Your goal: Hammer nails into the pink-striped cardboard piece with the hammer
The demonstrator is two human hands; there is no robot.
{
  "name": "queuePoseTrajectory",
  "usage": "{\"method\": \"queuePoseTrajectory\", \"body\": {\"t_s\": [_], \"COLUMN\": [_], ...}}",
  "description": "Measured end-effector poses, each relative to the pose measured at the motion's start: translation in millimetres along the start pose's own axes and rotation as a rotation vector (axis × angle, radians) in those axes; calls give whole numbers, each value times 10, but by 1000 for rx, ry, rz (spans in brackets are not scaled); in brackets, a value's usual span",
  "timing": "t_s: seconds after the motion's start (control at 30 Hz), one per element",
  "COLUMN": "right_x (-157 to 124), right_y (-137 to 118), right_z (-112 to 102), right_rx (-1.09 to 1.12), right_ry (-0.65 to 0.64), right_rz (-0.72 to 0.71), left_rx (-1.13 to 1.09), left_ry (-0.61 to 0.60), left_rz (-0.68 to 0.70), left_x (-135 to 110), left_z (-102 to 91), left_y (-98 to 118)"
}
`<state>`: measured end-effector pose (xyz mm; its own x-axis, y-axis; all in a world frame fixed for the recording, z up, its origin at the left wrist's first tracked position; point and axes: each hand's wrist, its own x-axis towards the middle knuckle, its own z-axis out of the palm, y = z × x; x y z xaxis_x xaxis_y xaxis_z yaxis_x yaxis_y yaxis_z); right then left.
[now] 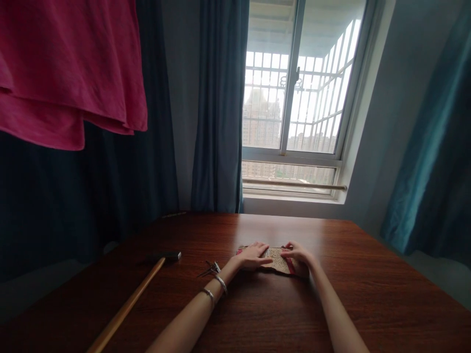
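A small flat tan piece (276,258) with a dotted pattern and red edges lies on the dark wooden table (368,294). My left hand (253,255) rests flat on its left part, fingers stretched out over it. My right hand (299,255) holds its right end, fingers curled round the edge. Two silver bangles (215,287) sit on my left wrist.
A hammer (136,296) with a long wooden handle lies on the table at the left, head towards the window. A few thin metal nails or pins (210,268) lie by my left wrist. Pink cloth (69,68) hangs at upper left. Blue curtains flank the window.
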<state>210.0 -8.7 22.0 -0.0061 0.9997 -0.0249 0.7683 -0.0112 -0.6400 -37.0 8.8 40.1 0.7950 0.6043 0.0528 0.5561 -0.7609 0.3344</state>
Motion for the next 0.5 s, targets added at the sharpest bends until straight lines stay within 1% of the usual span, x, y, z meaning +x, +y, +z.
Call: {"method": "queuePoseTrajectory", "body": {"t_s": [0.1,0.2,0.33,0.43,0.5], "right_x": [-107,-187,-282,-338,-362], "right_y": [66,87,57,16,-13], "right_z": [100,170,206,214,220], "right_rx": [-16,-62,-125,-257,-348], "right_ry": [121,238,320,406,436], "right_rz": [-113,-179,-252,-333,-352], "left_rx": [20,21,1,30,72], "left_ry": [23,56,102,133,140], "left_rz": [-1,19,34,37,41], "left_x": [-19,-57,-89,-79,-67], "left_z": [0,-17,-27,7,44], "left_y": [25,59,83,60,33]}}
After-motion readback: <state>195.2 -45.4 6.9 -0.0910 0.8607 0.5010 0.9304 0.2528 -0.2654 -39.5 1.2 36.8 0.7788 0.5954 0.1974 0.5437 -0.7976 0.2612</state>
